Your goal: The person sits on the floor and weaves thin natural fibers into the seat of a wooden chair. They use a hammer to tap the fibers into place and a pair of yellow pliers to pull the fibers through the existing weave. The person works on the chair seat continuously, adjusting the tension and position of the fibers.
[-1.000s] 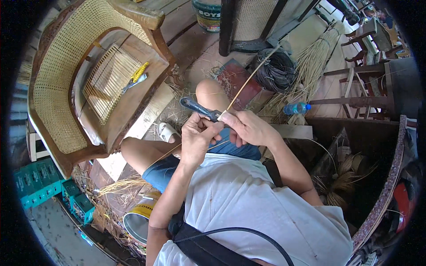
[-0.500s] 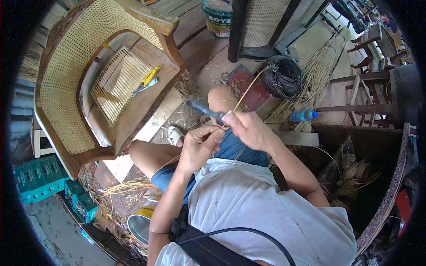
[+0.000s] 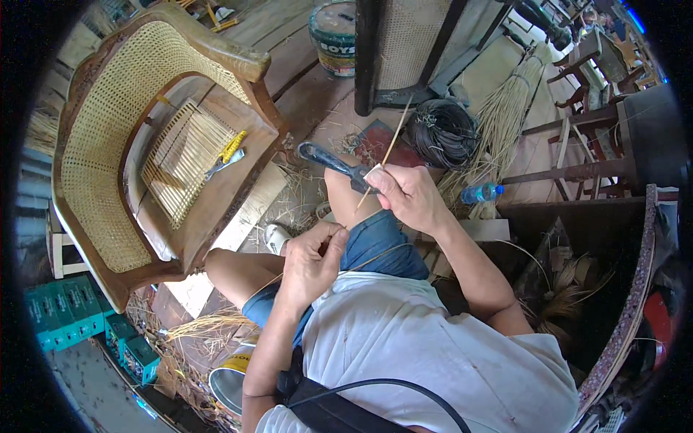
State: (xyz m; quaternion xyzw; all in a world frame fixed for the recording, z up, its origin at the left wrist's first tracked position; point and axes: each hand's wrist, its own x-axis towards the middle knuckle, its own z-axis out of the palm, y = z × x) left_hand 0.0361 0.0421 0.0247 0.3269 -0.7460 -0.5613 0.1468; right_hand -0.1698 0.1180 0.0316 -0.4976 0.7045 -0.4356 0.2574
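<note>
My right hand (image 3: 413, 196) is closed round a dark-handled tool (image 3: 326, 156), its handle sticking out to the left. Fingers hide the tool's other end, so its kind is unclear. A thin tan cane strand (image 3: 395, 138) passes at my right thumb against the tool, with its tip pointing up and away. Lower down, the strand slants toward my left hand (image 3: 310, 263), where thumb and forefinger pinch it above my lap. More cane trails under my left wrist and curves across my blue shorts (image 3: 375, 245).
At the left stands a wooden armchair (image 3: 108, 180) with woven cane; on its seat lies a yellow tool (image 3: 232, 146). Ahead are a bucket (image 3: 336, 43), a black coil (image 3: 442, 133) and a cane bundle (image 3: 509, 101). A water bottle (image 3: 480, 193) lies right, teal boxes (image 3: 65, 310) lower left.
My hands have drawn apart: the right with the tool moved up and right, the left slightly down and left. More of the strand shows between them. The view has shifted slightly.
</note>
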